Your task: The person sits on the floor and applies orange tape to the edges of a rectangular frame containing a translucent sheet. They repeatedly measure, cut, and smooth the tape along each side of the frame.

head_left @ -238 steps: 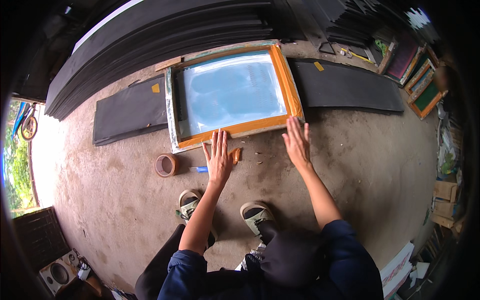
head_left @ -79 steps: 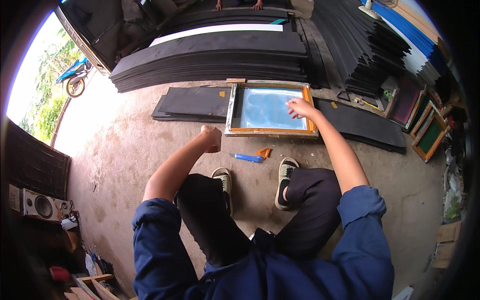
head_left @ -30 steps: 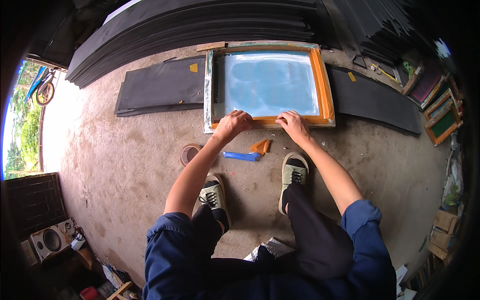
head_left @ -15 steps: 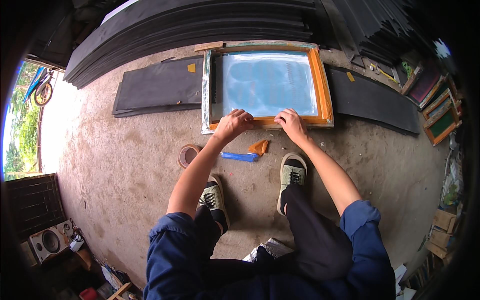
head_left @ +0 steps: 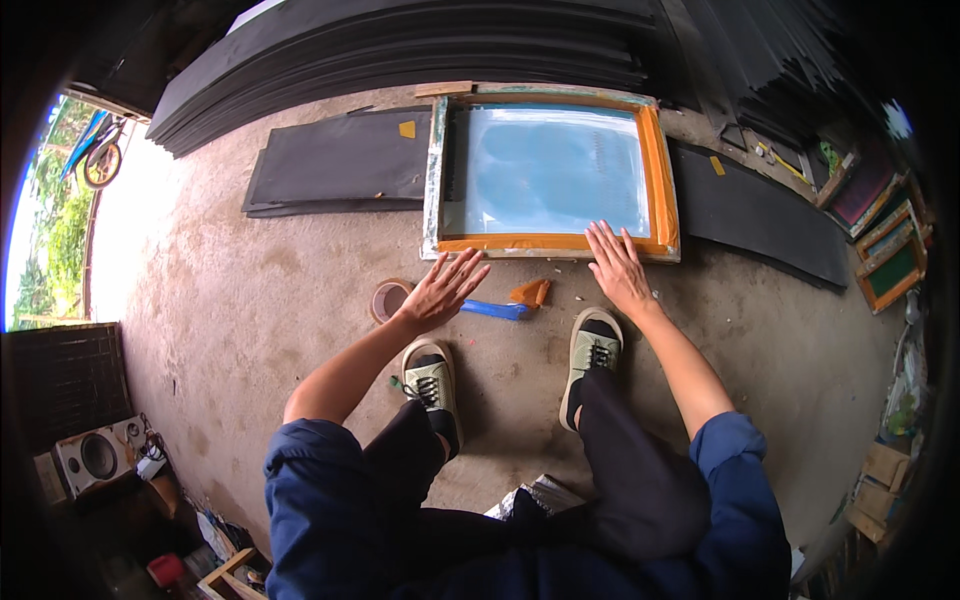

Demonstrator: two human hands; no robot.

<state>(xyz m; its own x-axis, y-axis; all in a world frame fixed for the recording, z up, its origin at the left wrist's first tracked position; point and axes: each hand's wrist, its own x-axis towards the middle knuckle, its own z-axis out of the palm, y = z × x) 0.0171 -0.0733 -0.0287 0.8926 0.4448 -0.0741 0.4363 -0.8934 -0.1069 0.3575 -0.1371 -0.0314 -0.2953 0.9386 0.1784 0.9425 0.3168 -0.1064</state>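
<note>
A screen-printing frame (head_left: 552, 172) with pale blue mesh lies in front of me, its wooden border partly covered by orange tape (head_left: 545, 242) along the near and right sides. My right hand (head_left: 618, 268) is open, fingers stretched toward the taped near edge at its right end; the fingertips reach over the tape. My left hand (head_left: 440, 293) is open and holds nothing, just short of the frame's near left corner. Beside its wrist lies a roll of brown tape (head_left: 391, 299). A blue strip-shaped tool (head_left: 494, 310) and a crumpled orange tape piece (head_left: 531, 292) rest on the floor between my hands.
Dark flat panels lie left (head_left: 340, 163) and right (head_left: 752, 205) of the frame, each with a small yellow piece. A tall stack of dark boards (head_left: 400, 60) stands behind. Small frames (head_left: 888, 262) lean at far right; a speaker (head_left: 100, 455) sits lower left.
Both hands have let go of the near taped edge and opened. The left has drawn back toward me and left; the right has spread its fingers and shifted right along the edge.
</note>
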